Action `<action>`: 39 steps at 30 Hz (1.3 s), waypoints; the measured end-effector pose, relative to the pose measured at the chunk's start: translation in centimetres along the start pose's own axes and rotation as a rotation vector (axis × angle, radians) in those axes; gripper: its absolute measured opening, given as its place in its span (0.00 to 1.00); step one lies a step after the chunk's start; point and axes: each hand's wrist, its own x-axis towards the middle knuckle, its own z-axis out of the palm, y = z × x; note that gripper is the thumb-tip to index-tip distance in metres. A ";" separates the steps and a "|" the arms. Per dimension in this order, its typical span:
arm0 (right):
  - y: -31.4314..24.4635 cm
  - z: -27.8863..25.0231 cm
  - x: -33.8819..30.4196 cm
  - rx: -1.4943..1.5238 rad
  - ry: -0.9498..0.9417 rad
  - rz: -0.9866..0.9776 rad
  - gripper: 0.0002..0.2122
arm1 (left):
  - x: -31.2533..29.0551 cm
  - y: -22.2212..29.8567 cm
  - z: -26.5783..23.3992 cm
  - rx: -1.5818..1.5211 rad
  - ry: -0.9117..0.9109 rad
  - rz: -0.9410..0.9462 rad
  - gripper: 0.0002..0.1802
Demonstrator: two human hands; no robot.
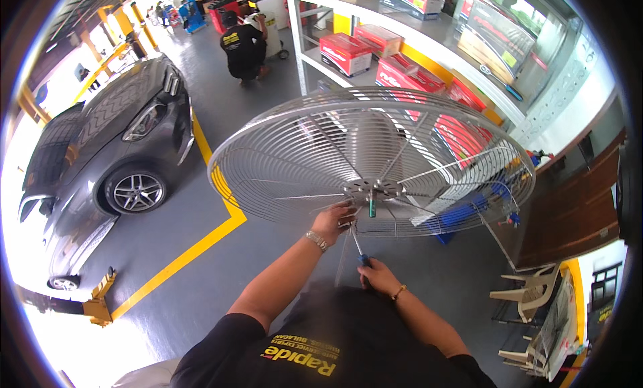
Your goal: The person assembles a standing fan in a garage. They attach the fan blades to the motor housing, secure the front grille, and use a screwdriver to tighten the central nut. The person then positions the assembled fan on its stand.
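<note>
A large round fan with a silver wire cage (281, 162) spreads out in front of me at chest height. From the cage's hub a short green-tipped shaft (372, 206) points toward me. My right hand (380, 277) is closed round the blue and dark handle of a screwdriver (360, 246), whose metal blade slants up to the cage's near side below the hub. Beside the blade's upper end, my left hand (333, 222) has its fingers bent against the cage. What those fingers pinch is too small to make out.
A dark grey car (117, 147) stands at the left, beside a yellow floor line (177, 262). Red boxes (345, 53) fill the shelf (308, 56) behind the fan. A person in black (242, 48) crouches farther back. Beige plastic chairs (532, 294) are at the right.
</note>
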 end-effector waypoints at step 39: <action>-5.8 2.4 -0.3 1.089 -0.224 0.086 0.17 | -2.1 -1.0 4.0 0.184 -0.100 -0.053 0.18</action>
